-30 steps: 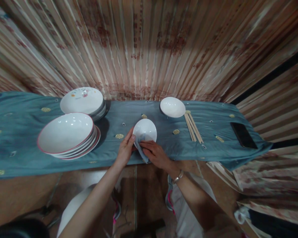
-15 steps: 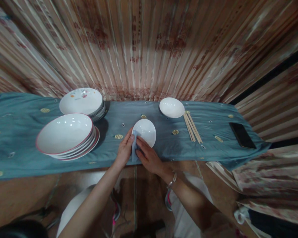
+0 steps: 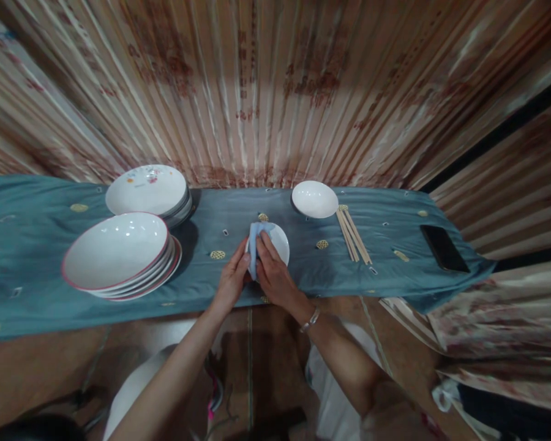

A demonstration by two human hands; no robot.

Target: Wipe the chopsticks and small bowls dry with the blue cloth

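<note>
The left hand (image 3: 232, 274) grips the near-left rim of a small round white glossy bowl (image 3: 282, 245), which sits between both hands. The right hand (image 3: 275, 274), fingers extended, holds a folded light-blue cloth (image 3: 253, 239) against its inside. Left of the left hand stand stacked white red-rimmed bowls (image 3: 117, 251); right of the right hand lie slim pale wooden chopsticks (image 3: 353, 236). Beyond the right hand rests another shallow white bowl (image 3: 314, 199).
</note>
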